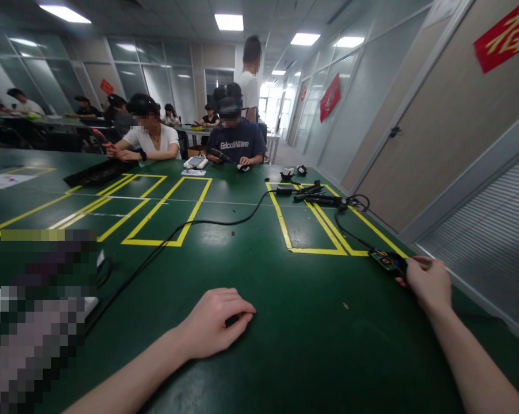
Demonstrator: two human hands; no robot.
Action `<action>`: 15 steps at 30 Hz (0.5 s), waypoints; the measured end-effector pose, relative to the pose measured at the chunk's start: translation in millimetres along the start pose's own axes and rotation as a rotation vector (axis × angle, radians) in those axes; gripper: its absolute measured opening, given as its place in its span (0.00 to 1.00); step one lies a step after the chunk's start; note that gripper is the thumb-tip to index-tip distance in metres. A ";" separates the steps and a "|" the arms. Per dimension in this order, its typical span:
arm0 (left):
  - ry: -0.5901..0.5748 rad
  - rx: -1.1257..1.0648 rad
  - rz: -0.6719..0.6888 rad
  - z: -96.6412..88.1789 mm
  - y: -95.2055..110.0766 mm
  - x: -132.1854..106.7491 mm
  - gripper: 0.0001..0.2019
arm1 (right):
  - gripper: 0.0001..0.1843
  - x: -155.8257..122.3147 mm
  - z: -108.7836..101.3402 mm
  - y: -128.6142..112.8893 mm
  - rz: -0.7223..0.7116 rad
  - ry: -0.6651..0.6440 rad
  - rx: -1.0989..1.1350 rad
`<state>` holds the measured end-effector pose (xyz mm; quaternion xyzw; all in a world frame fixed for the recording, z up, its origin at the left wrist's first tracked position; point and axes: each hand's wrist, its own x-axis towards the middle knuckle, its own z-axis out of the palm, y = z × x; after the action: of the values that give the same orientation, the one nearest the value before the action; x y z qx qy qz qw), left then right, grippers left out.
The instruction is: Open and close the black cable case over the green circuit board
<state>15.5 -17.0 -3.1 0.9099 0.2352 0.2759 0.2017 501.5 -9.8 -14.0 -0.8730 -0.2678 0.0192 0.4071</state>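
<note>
The left hand point(216, 323) rests at the desk's point(298, 351) near middle, relaxed, apparently empty. The right hand point(429, 284) grips a circuit board point(384, 260) near the desk's right edge. Farther, a cable point(353, 232) appears connected; remaining work cannot be determined.

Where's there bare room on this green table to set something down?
Between your left hand and right hand, the green table is bare but for a speck. Beyond your left hand there's room between black cable and yellow tape. It's crowded past the circuit board you're holding, where black equipment lies.
</note>
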 end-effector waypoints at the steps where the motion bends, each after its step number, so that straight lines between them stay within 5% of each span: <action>1: 0.003 0.000 0.003 -0.1 0.1 -0.1 0.11 | 0.15 -1.9 -0.9 -2.6 0.040 -0.016 0.015; 6: 0.008 0.003 0.017 -1.0 1.0 0.1 0.11 | 0.24 -13.0 -9.5 -19.0 0.063 -0.042 -0.019; 15: 0.009 0.018 0.024 -0.5 1.6 -0.9 0.11 | 0.27 -3.8 -12.0 -13.3 -0.268 -0.008 -0.117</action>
<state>15.0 -18.6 -2.3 0.9132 0.2278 0.2801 0.1890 495.2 -13.1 2.9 -0.8516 -0.3842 -0.0473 0.3534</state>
